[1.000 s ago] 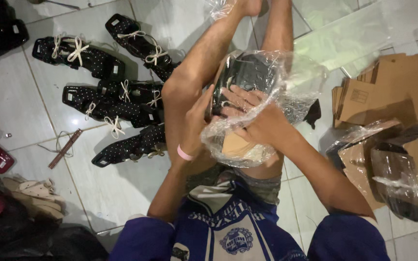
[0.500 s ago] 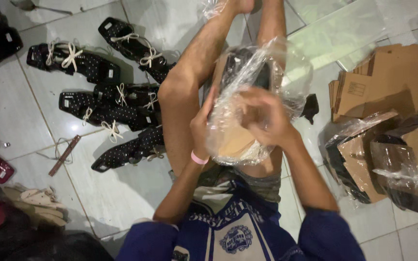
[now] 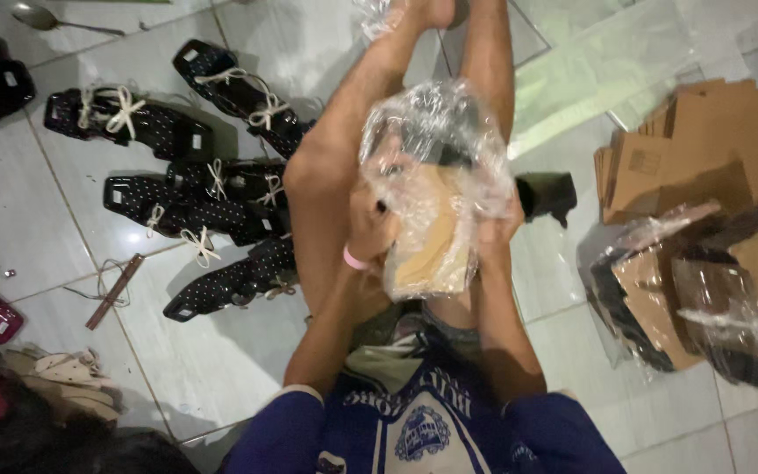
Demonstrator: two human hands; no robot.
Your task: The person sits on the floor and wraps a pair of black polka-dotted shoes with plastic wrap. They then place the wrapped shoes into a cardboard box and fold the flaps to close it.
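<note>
Clear plastic bag point(image 3: 436, 167) btwn left hand point(image 3: 370, 224), right hand point(image 3: 495, 230)

White tiled floor point(image 3: 37, 219) carries black sandals point(image 3: 195, 197), cardboard sheets point(image 3: 704, 140), spoon point(image 3: 41, 17).

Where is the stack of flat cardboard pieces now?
In the head view, the stack of flat cardboard pieces lies on the tiled floor at upper right, just above the plastic-wrapped sandals.
</note>
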